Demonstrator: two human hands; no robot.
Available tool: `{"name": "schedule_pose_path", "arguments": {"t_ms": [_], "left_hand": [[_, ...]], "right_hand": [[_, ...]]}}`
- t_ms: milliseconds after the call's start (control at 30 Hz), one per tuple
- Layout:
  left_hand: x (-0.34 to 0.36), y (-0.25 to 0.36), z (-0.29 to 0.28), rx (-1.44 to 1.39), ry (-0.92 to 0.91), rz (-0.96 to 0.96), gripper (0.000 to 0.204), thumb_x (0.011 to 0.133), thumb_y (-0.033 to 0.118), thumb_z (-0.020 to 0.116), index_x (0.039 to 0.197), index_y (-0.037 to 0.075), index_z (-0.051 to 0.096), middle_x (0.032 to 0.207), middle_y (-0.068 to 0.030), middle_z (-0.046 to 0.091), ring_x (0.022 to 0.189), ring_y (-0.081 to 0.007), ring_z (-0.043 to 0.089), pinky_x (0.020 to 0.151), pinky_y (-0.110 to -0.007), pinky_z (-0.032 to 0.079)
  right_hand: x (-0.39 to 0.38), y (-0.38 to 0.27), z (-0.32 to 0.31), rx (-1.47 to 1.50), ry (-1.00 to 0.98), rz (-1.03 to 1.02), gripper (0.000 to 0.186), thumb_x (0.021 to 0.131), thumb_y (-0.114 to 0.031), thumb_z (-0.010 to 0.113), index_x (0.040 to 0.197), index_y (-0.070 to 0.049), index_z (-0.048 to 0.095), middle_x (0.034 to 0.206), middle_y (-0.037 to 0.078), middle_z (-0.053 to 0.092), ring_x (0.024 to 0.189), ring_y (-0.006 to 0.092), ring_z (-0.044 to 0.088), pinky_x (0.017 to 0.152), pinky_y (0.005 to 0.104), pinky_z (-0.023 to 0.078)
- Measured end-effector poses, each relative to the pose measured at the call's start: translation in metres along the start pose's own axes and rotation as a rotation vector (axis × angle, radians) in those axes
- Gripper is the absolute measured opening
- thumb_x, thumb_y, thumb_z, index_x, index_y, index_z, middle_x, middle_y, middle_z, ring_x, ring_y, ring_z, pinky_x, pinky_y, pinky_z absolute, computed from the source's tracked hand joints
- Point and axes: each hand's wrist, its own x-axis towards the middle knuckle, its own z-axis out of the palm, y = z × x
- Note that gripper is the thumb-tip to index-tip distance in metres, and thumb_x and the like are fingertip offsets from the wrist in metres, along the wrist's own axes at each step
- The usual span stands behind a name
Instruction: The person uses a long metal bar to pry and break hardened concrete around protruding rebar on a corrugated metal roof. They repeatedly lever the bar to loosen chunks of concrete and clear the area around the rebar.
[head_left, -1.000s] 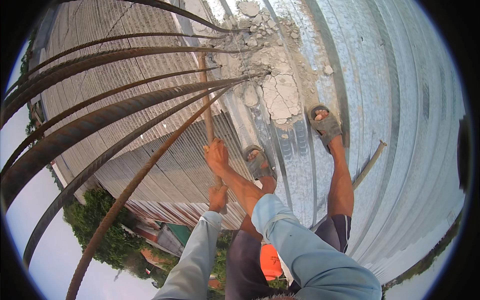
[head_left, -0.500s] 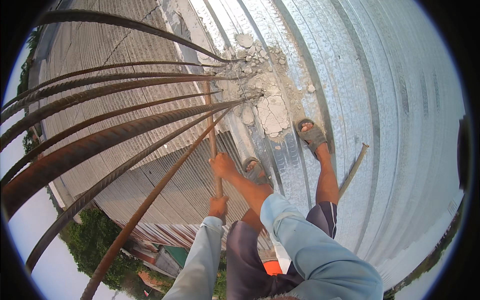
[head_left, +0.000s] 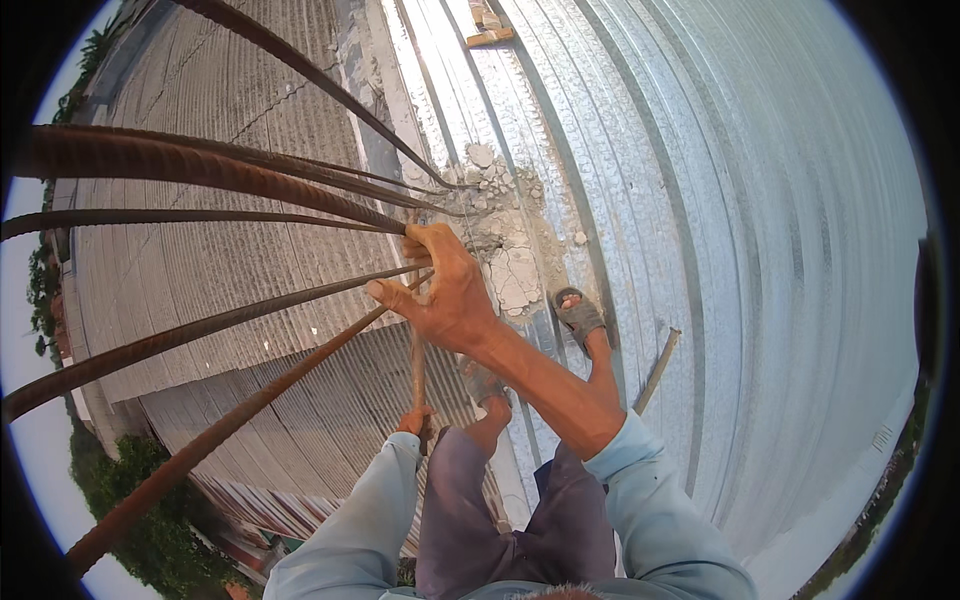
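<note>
My left hand (head_left: 415,422) is closed round the lower part of a long brown stick (head_left: 418,365), which looks like a wooden tool handle. The stick's far end is hidden behind my right hand (head_left: 447,290). That hand is higher up, at the rusty ribbed rebars (head_left: 300,190), its fingers curled round one bar and its thumb apart from them. Several rebars fan out to the left from a patch of broken concrete (head_left: 515,270). Which bar takes the grip is partly hidden.
My sandalled feet stand by the rubble, one sandal (head_left: 578,318) on the shiny metal roof (head_left: 740,300). A thin stick (head_left: 658,370) lies to the right. Left is a lower corrugated roof (head_left: 230,220). A wooden piece (head_left: 489,37) lies at the far end; trees (head_left: 130,520) show below.
My right hand has let go of the stick and moved up to the rebars. My left hand still holds the stick. The view has shifted, and the rebars appear spread differently.
</note>
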Motion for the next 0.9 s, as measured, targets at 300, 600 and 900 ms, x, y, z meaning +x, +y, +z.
{"name": "schedule_pose_path", "arguments": {"t_ms": [300, 600, 900], "left_hand": [[0.039, -0.036, 0.002, 0.27, 0.022, 0.127, 0.03, 0.082, 0.028, 0.074, 0.088, 0.0, 0.067, 0.078, -0.0113, 0.062, 0.065, -0.024, 0.059, 0.06, -0.04, 0.046], [0.076, -0.056, 0.013, 0.484, 0.249, 0.135, 0.064, 0.077, 0.047, 0.078, 0.098, -0.012, 0.068, 0.097, -0.0247, 0.071, 0.094, -0.036, 0.068, 0.08, -0.043, 0.054], [0.008, -0.014, 0.02, 0.174, 0.088, 0.15, 0.043, 0.087, 0.031, 0.075, 0.096, -0.01, 0.065, 0.085, -0.0169, 0.068, 0.066, -0.0253, 0.066, 0.057, -0.043, 0.054]], "right_hand": [[0.015, 0.018, -0.011, 0.223, 0.029, -0.076, 0.051, 0.091, -0.036, 0.065, 0.124, 0.003, 0.059, 0.118, 0.018, 0.063, 0.108, 0.0295, 0.063, 0.096, 0.0431, 0.05], [0.074, 0.095, -0.063, 0.339, 0.025, 0.189, 0.054, 0.102, -0.043, 0.052, 0.121, 0.006, 0.064, 0.101, 0.015, 0.071, 0.097, 0.022, 0.067, 0.087, 0.0357, 0.053], [0.139, 0.218, -0.039, 0.21, -0.093, 0.31, 0.056, 0.1, -0.044, 0.051, 0.113, 0.008, 0.067, 0.094, 0.018, 0.071, 0.083, 0.0227, 0.065, 0.073, 0.0353, 0.052]]}}
